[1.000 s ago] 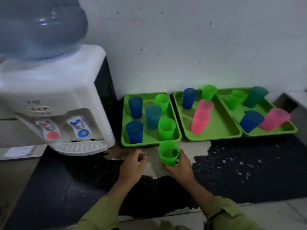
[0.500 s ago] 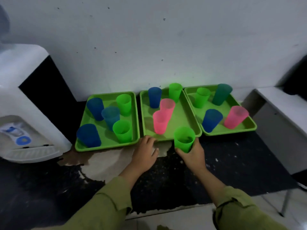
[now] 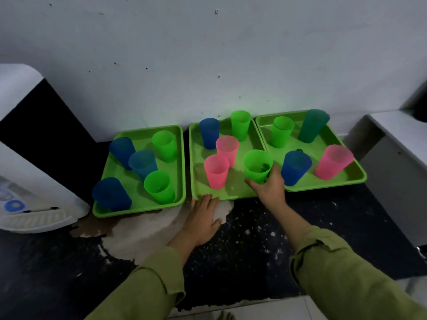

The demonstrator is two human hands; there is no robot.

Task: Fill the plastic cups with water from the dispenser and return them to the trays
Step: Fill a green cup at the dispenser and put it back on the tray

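Dark speckled surface (image 3: 346, 227) fills my view, with the white dispenser (image 3: 30, 172) at the left edge. Three trays line the wall (image 3: 208, 54): left tray (image 3: 179, 167), middle tray (image 3: 235, 188), right tray (image 3: 323, 186). It's crowded: two pink cups (image 3: 216, 171) stand just left of the green cup (image 3: 257, 166), a blue cup (image 3: 294, 167) just right. The right hand (image 3: 270, 190) has its fingers wrapped round the green cup at the middle tray's front right, base hidden. The left hand (image 3: 202, 218) lies flat, fingers straight, tips at that tray's rim. Half a second ago the cup hung at the front rim; it's inside now.
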